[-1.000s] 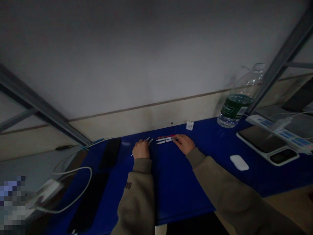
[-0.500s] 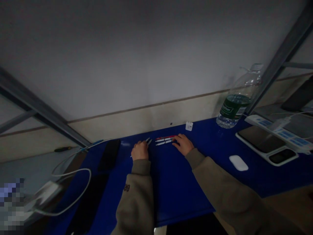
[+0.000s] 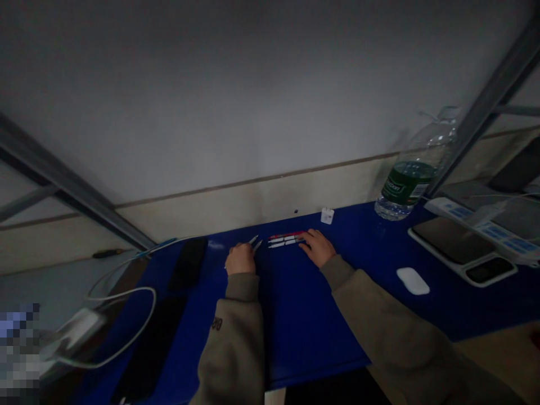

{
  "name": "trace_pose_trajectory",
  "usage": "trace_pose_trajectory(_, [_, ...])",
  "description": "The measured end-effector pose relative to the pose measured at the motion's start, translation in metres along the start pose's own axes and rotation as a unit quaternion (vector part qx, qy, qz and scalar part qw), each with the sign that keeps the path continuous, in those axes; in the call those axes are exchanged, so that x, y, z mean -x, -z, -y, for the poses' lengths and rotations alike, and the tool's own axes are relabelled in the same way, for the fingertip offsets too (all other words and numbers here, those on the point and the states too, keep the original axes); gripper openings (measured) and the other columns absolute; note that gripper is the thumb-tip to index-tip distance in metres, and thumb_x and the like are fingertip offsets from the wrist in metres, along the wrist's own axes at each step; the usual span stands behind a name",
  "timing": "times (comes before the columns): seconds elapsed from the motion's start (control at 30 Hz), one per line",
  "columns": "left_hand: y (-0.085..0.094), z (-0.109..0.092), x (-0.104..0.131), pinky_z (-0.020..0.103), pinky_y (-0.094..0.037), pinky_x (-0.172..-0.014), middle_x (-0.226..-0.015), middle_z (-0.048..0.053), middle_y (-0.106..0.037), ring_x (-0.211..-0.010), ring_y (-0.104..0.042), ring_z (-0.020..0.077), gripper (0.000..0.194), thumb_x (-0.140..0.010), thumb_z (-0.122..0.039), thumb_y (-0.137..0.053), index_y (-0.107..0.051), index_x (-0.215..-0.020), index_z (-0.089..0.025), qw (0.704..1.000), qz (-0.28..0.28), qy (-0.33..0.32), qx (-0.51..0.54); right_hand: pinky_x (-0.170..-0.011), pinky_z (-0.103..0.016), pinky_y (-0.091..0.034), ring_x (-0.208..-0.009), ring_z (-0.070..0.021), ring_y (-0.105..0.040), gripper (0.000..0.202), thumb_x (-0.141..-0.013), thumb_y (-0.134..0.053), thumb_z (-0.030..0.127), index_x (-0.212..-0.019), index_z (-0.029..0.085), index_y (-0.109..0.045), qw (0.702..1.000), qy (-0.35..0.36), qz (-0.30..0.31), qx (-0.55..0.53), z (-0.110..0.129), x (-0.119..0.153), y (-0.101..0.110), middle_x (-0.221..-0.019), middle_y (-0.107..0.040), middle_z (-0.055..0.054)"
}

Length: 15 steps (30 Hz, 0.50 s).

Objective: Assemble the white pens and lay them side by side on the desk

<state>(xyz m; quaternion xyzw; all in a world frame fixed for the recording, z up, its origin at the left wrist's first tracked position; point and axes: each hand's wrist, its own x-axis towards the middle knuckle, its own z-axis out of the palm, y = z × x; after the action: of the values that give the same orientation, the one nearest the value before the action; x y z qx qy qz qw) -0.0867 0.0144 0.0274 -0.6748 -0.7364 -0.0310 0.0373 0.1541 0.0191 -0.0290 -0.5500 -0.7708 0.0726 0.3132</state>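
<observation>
Lying left-to-right, pens (image 3: 283, 243) meet the right hand (image 3: 319, 247) while slanted pens (image 3: 257, 244) jut from the left hand (image 3: 240, 259), each grip's closure unclear.

We see a deep blue surface (image 3: 312, 326), white pens (image 3: 278, 244) with dark bands and, at their twelve o'clock, a red pen (image 3: 292, 234). Our left sleeve (image 3: 238, 343) is olive-brown with dark reddish lettering, our right sleeve (image 3: 379, 315) olive-brown. At two o'clock, the bottle label (image 3: 407, 182) is green with white lettering.
</observation>
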Motion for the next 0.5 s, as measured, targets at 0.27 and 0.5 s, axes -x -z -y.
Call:
trace_pose_trajectory(0.27, [-0.0007,-0.0008,0.0006,0.030,-0.044,-0.070,-0.095,0.008,-0.062,-0.093,-0.055,0.0237,0.024,-0.088,-0.032,-0.047,-0.068,-0.093,-0.021,0.999,-0.039,0.005,-0.027,-0.081,-0.030,-0.042,-0.088,-0.0183,-0.048,0.017,-0.085,-0.056,0.022,-0.100,0.022,-0.060,1.000,0.004,0.001,0.002,-0.0011,0.0010,-0.0004,-0.092,-0.054,-0.005])
trace_pose_trajectory(0.5, [-0.0033,0.0012,-0.0009,0.036,-0.041,-0.076,-0.090,0.009,-0.062,-0.092,-0.054,0.0258,0.031,-0.090,-0.034,-0.042,-0.069,-0.088,-0.021,0.996,-0.075,-0.019,-0.040,-0.080,-0.031,-0.042,-0.089,-0.0194,-0.048,0.020,-0.085,-0.055,0.020,-0.104,0.022,-0.060,1.000,0.008,0.006,-0.001,-0.0017,0.0007,-0.0010,-0.092,-0.054,-0.006])
